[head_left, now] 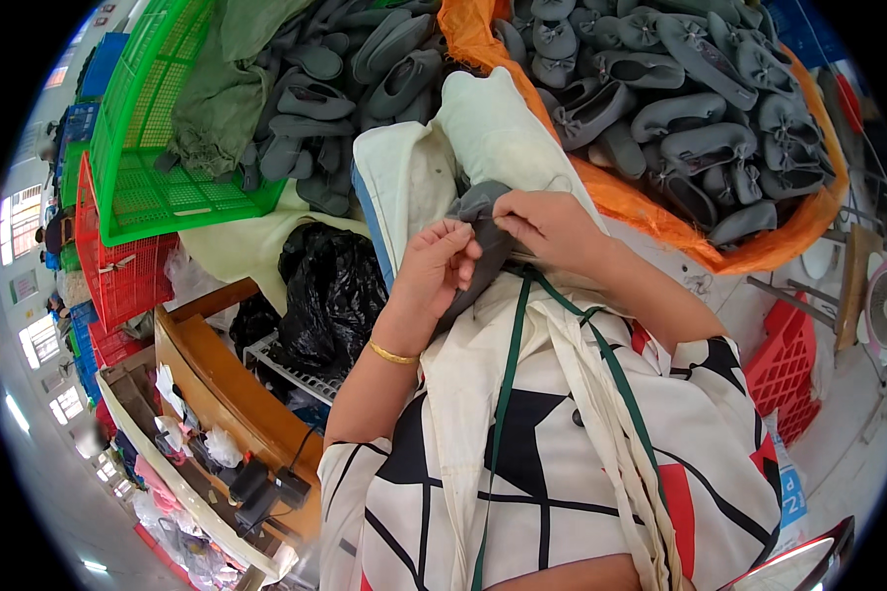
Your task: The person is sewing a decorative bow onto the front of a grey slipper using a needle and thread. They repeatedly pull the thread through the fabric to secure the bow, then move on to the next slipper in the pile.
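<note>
Heaps of gray slip-ons [313, 100] fill the background beyond the fingers, plenty of them in an orange sack [650, 222] off to the right, while one gray shoe [488, 260] sits right between and under the fingertips. Left hand [436, 262] and right hand [554, 227] are both pinched closed by its far end, on what can't be told, so it looks like fine detail work that next calls for a steady shoe and tiny, careful finger moves. Its long axis runs from the body side of the fingers up and away, leaning slightly right, toe end unclear.

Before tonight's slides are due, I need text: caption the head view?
Left hand and right hand close together at a grey, shoe-like piece, near an orange sack of grey shoes.
</note>
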The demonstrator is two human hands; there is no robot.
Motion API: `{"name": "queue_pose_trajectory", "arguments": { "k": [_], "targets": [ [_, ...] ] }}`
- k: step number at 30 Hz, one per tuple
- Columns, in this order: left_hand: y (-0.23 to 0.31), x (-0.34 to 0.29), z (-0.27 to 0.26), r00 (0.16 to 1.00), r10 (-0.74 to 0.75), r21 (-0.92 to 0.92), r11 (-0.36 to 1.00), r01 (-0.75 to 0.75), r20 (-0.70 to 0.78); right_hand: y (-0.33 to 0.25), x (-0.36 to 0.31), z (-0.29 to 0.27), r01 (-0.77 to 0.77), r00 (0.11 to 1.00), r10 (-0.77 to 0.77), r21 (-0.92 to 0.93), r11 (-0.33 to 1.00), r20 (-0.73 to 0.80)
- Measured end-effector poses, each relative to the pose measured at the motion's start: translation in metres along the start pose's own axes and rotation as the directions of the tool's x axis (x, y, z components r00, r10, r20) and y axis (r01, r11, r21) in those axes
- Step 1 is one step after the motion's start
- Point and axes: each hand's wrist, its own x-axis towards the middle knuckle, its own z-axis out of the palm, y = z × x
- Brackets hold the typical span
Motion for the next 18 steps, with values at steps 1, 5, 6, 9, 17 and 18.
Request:
{"name": "queue_pose_trajectory", "arguments": {
  "k": [1,5,6,9,17,18],
  "targets": [
    [0.001,-0.002,-0.003,1.000,-0.001,0.094,0.996,0.001,0.008,0.001,0.003,0.001,0.013,1.000,-0.012,-0.048,0.999,0.005],
    [-0.008,-0.009,0.003,0.898,0.430,0.835,0.457,-0.305,0.093,0.001,0.017,0.010,0.096,0.995,-0.100,-0.261,0.961,-0.002],
    [-0.008,-0.009,0.006,0.868,0.479,0.851,0.395,-0.345,0.129,0.002,0.019,0.012,0.123,0.991,-0.133,-0.319,0.940,-0.010],
    [-0.004,-0.008,0.009,0.840,0.532,0.837,0.405,-0.367,0.111,0.011,0.025,0.016,0.224,0.973,-0.233,-0.314,0.923,0.009],
    [-0.006,0.006,-0.008,0.969,0.221,0.566,0.815,-0.120,-0.113,0.011,0.021,0.034,0.117,0.993,-0.115,0.038,0.992,-0.037],
    [-0.009,0.005,-0.006,0.964,0.235,0.571,0.811,-0.122,-0.127,0.012,0.021,0.038,0.119,0.992,-0.115,0.095,0.988,-0.045]
  ]
}}
